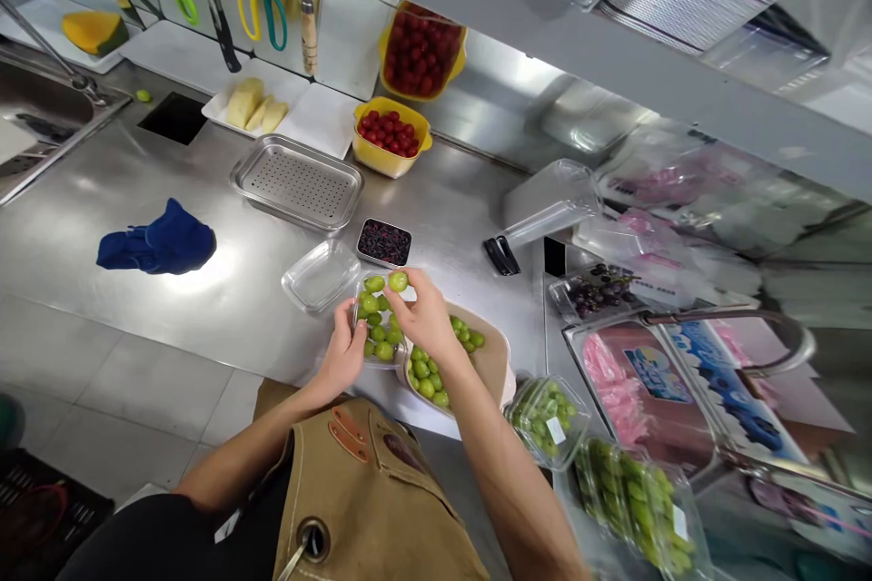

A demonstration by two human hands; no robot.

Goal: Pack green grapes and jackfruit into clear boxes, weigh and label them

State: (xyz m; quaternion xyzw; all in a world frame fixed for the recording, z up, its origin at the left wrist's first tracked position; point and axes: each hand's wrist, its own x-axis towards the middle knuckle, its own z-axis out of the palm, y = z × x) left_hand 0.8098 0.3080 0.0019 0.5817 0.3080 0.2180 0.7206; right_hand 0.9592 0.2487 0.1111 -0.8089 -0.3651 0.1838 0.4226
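My left hand (343, 354) grips the left side of a clear plastic box (401, 354) part-filled with green grapes (379, 333). Between the thumb and fingers of my right hand (423, 316) is a green grape (399, 281), held over the box's far right corner. Under my right forearm stands a beige oval bowl (500, 354) with more green grapes (423, 374) in it; the arm hides part of it. A clear lid or shallow tray (321, 276) lies to the left of the box. Just beyond the box is a small tray of dark purple bits (385, 242).
A perforated steel tray (298, 182) and a yellow dish of small red fruit (390, 138) stand farther back. A blue cloth (158, 239) lies at left. Packed grape boxes (549, 422) and a wire-handled basket (640, 381) line the right. A shelf (477, 27) overhangs the counter.
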